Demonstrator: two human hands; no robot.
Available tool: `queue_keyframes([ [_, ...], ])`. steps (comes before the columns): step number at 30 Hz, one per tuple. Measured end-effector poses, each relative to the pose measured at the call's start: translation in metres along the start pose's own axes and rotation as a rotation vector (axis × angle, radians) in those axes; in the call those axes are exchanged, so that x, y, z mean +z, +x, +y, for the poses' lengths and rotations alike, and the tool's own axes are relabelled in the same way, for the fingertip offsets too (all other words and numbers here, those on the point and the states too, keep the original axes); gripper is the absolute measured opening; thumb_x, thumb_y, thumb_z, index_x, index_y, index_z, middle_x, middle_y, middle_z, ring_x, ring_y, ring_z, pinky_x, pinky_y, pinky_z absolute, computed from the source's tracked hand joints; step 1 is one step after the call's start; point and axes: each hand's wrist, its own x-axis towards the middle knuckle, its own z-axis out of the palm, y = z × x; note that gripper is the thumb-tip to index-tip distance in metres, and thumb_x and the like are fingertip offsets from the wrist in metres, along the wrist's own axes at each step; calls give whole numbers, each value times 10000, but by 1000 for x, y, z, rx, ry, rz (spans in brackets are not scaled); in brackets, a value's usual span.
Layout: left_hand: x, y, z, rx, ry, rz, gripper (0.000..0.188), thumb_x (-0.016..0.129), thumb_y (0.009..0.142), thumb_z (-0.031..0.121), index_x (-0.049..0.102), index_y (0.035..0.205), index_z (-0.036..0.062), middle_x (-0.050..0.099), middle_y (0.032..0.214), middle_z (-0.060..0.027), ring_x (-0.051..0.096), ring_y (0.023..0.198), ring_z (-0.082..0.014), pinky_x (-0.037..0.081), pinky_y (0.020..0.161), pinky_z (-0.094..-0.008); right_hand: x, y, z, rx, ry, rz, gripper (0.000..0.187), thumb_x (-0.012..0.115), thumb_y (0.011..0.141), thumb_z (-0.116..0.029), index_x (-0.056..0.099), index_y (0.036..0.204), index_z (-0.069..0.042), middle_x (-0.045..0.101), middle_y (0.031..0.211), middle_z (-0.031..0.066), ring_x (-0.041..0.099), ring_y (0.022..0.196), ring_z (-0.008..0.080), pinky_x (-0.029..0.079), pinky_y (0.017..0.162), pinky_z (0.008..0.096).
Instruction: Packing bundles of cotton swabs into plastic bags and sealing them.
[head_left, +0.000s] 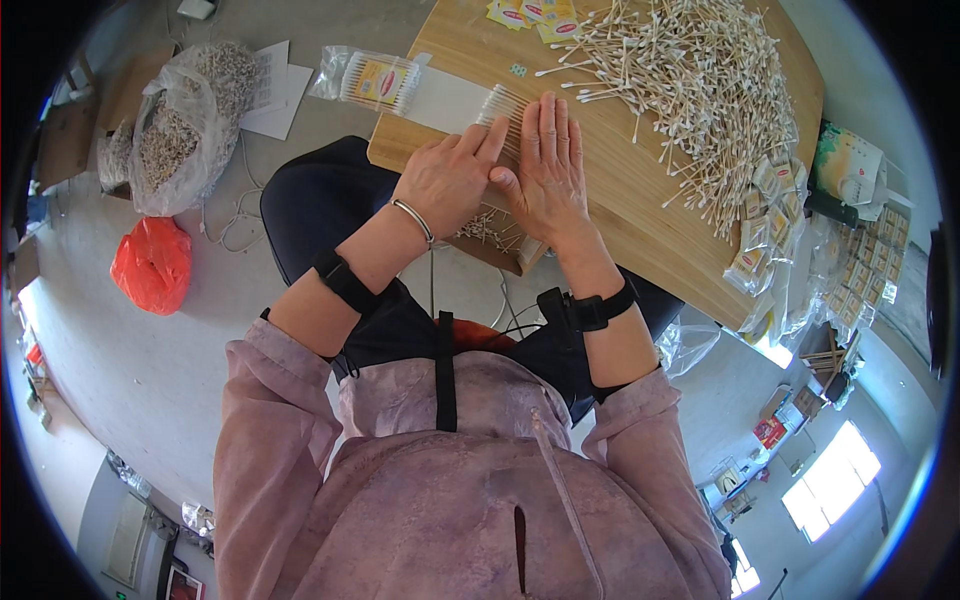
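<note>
A row of cotton swabs (502,103) lies side by side on the wooden table (610,150), close to its near edge. My right hand (548,180) lies flat along the row's right side, fingers straight and close together. From the left, my left hand (445,180) reaches to the swabs' near ends with its fingers stretched out; its thumb is hidden. The two hands touch near the right thumb. Left of the row is a white card strip (441,101), and beyond it a filled clear packet of swabs (380,82) with a yellow label juts past the table edge.
A large heap of loose swabs (690,90) covers the table's right side, with filled packets (768,225) at its edge. Yellow cards (535,14) lie at the back. Below my hands, an open box (515,258) holds swabs. Bags (180,140) stand on the floor at left.
</note>
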Motion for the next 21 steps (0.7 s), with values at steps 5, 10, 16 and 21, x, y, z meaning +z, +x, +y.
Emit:
queue_keyframes([
  [5, -15, 6, -4, -54, -122, -118, 670, 579, 777, 70, 291, 1382, 47, 550, 1120, -137, 600, 988, -309, 493, 809, -385, -1, 3, -10, 48, -74, -52, 849, 487, 873, -517, 180, 1415, 60, 132, 1496, 232, 102, 1403, 368, 104, 1140, 451],
  [10, -19, 12, 1, -59, -73, -192, 678, 583, 772, 54, 289, 1382, 46, 554, 1132, -153, 608, 977, -319, 498, 805, -388, -1, 4, -11, 81, -81, -60, 825, 506, 878, -474, 179, 1412, 63, 117, 1499, 224, 89, 1406, 362, 104, 1142, 445],
  [16, -16, 12, 4, -55, -43, -143, 656, 585, 772, 54, 308, 1367, 39, 561, 1111, -167, 614, 959, -322, 501, 798, -395, 0, 3, -10, 72, -104, -68, 810, 491, 885, -462, 172, 1416, 60, 100, 1503, 222, 82, 1407, 362, 101, 1143, 443],
  [21, -16, 15, 3, -87, -56, -156, 650, 571, 798, 73, 278, 1378, 41, 562, 1138, -180, 619, 953, -333, 501, 796, -406, 0, 4, -11, 70, -75, -40, 790, 473, 890, -463, 194, 1413, 60, 130, 1497, 230, 99, 1406, 361, 98, 1142, 444],
])
